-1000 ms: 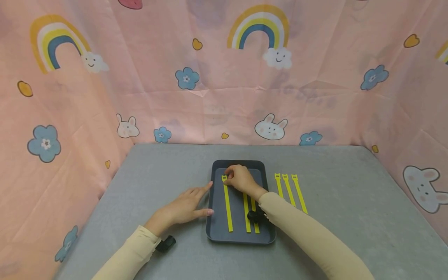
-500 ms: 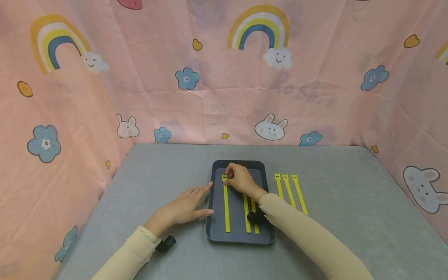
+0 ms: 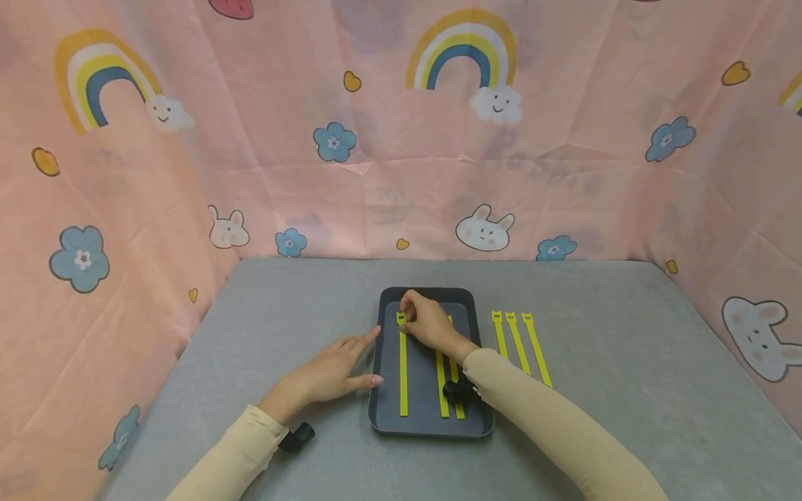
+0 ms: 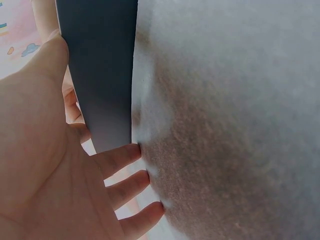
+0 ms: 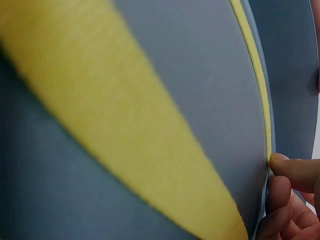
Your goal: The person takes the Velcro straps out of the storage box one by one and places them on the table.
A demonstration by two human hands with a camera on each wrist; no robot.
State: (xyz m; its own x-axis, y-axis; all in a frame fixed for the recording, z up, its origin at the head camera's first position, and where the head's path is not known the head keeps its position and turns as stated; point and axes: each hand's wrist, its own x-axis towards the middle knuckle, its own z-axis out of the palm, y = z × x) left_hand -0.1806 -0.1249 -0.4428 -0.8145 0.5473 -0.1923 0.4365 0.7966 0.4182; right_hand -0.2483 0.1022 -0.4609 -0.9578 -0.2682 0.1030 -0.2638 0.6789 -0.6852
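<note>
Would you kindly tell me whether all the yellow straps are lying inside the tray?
No, three yellow straps lie on the table, to the right of the tray.

You have soft, fairly even light in the head view, with gentle fold shading on the pale pink printed fabric backdrop [image 3: 388, 174] and faint shadow around the dark grey rectangular tray [image 3: 391, 390]. In your left wrist view, a broad, soft-edged brownish shadow dims the matte grey tabletop [image 4: 240, 55] beside the fingers of your bare left hand [image 4: 55, 160]. In your right wrist view, the flat yellow strap nearest the lens [image 5: 115, 110] is blurred, and the lower left corner is dim.
</note>
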